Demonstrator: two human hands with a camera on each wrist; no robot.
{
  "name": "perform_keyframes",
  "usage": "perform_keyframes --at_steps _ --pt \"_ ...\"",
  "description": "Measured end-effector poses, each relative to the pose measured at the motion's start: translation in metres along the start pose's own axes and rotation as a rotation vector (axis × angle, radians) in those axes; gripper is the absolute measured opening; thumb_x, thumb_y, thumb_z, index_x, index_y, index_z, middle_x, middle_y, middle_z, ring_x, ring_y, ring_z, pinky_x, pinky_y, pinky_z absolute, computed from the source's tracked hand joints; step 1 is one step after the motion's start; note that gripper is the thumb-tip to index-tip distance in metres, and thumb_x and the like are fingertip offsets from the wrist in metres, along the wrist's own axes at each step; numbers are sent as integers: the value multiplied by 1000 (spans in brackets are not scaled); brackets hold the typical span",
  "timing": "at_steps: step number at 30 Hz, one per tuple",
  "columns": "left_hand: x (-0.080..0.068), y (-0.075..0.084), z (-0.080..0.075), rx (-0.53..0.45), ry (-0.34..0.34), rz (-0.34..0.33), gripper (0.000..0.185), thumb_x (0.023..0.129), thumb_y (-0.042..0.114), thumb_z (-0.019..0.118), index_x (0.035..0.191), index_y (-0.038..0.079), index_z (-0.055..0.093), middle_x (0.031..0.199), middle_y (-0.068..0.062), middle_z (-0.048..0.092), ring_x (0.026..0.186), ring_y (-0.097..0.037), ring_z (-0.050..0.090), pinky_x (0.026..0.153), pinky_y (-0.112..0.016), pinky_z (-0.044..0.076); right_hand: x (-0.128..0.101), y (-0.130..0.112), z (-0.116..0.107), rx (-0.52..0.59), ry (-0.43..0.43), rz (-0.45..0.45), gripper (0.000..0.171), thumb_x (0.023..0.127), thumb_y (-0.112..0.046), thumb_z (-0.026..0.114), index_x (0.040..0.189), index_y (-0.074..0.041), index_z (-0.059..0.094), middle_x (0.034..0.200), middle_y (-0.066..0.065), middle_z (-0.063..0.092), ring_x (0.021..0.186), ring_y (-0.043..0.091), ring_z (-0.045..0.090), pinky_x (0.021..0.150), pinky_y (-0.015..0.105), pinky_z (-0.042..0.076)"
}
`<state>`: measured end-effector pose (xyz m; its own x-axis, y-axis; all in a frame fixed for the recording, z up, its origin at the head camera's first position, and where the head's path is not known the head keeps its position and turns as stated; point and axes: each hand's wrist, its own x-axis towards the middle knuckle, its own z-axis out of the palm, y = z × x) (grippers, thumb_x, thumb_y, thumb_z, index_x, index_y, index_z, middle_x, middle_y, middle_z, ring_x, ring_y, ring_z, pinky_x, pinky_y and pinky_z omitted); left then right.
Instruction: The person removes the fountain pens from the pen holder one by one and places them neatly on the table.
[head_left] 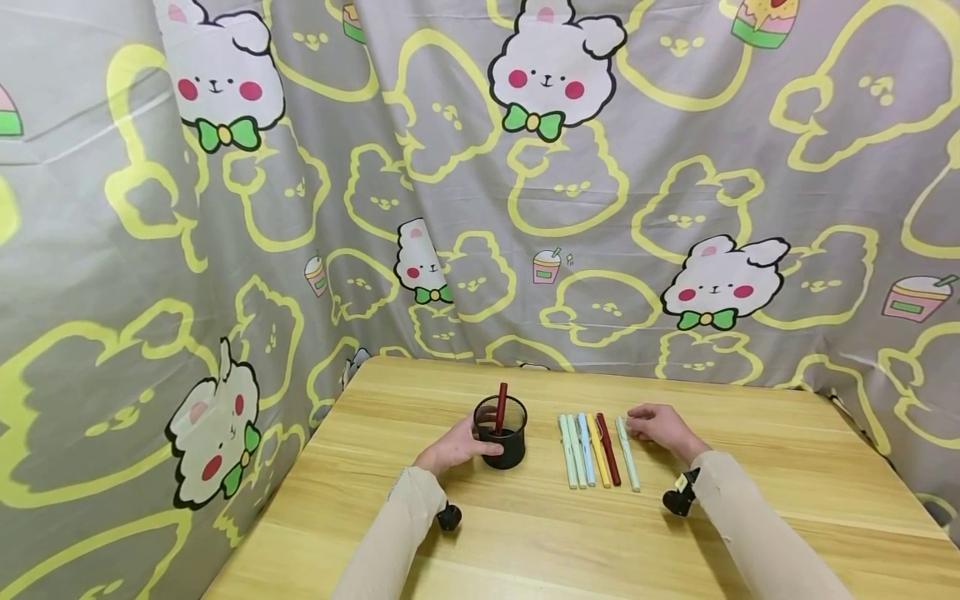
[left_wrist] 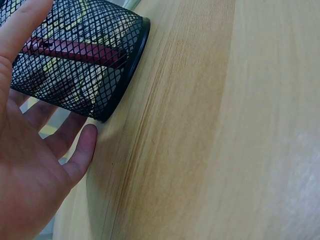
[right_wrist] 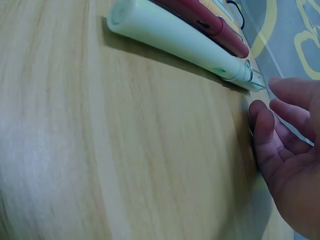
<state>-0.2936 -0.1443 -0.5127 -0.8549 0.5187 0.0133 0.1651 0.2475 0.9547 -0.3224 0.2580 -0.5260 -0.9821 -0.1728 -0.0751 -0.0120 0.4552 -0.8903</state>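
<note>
My left hand holds a black mesh pen holder, thumb on the near side and fingers around the far side. Inside it a dark red pen leans upright, its upper end above the rim; the left wrist view shows it through the mesh. Beside a pale green pen, my right hand has its fingers loosely bent. In the right wrist view the fingertips are close to the clip end of that pen, with nothing gripped.
Left of the single pale green pen lies a row: two more pale green pens, a light blue pen, a yellow pen and a dark red pen. A patterned curtain hangs behind the wooden table.
</note>
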Motion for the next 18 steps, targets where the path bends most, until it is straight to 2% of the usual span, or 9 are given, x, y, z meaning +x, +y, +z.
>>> perform_keyframes --at_steps 13,18 --pt "0 -4 2 10 22 -12 70 84 12 73 142 8 36 137 -11 44 121 -28 47 100 -44 37 -5 -6 -4 10 1 14 38 94 -12 58 118 17 53 90 16 66 76 20 61 67 30 52" --pt "0 -2 1 19 19 -3 70 83 13 74 142 8 36 138 -10 43 120 -28 47 99 -44 37 -4 -15 -5 -23 24 -20 37 94 -12 56 119 15 54 95 20 65 80 24 62 70 33 52"
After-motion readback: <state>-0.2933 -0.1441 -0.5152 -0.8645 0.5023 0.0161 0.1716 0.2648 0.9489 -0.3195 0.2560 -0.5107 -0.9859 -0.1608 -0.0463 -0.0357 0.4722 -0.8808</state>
